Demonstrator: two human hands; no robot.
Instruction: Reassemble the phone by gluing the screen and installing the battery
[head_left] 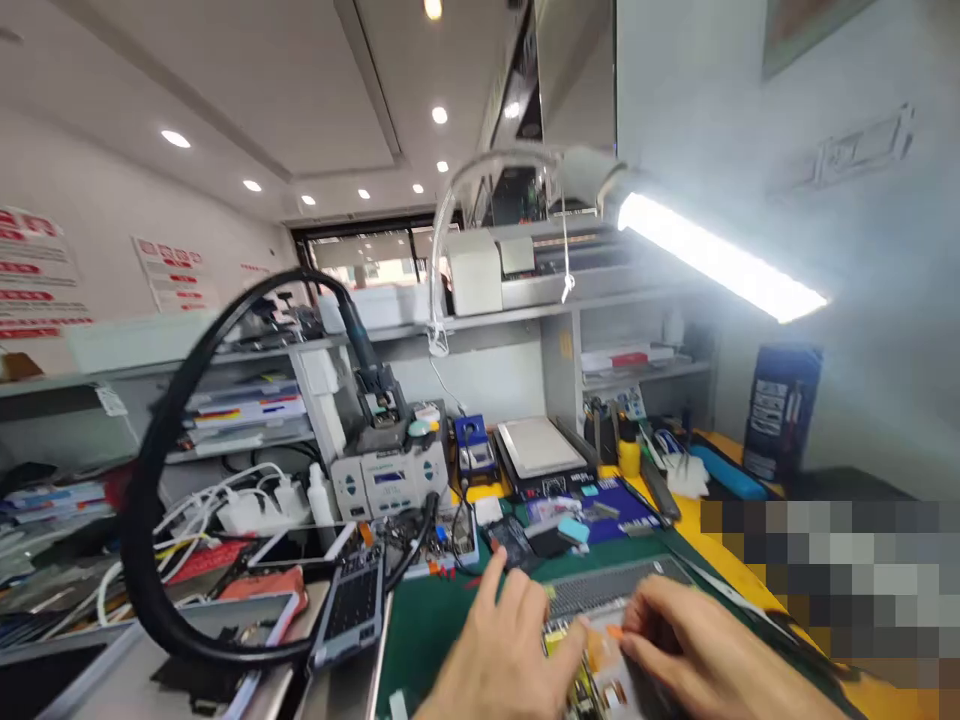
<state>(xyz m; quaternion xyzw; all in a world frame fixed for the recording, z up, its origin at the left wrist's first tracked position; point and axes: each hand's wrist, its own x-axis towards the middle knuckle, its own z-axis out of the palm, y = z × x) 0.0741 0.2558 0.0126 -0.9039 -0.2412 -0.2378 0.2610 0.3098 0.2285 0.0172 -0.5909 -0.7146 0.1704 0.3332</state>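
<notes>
Head view: two bare hands at work over an opened device on a desk (686, 512), with clock directions taken from the device and twelve o'clock pointing away from the person. The circuit board (557, 637), yellowish and partly covered by the hands, lies at the centre, above the green mat (420, 615). The left hand (499, 640) enters from about eight o'clock; its grip is partly apart, the thumb standing out from the raised fingers and its tip at the board, while whatever lies beneath the palm is hidden. The right hand (694, 640) enters from about four o'clock; its grip is nearly closed, thumb and forefinger together on the end of a small orange strip (614, 632), just beside the left thumb. At twelve to one o'clock, just beyond the fingers, lies a grey keyboard panel (592, 590). Farther out toward twelve o'clock is a blue mat (626, 508) bearing small parts; a yellow bottle (629, 457) stands near one. At ten to eleven o'clock stands a grey bench unit (394, 478). A lit lamp (720, 255) hangs high toward one o'clock.
</notes>
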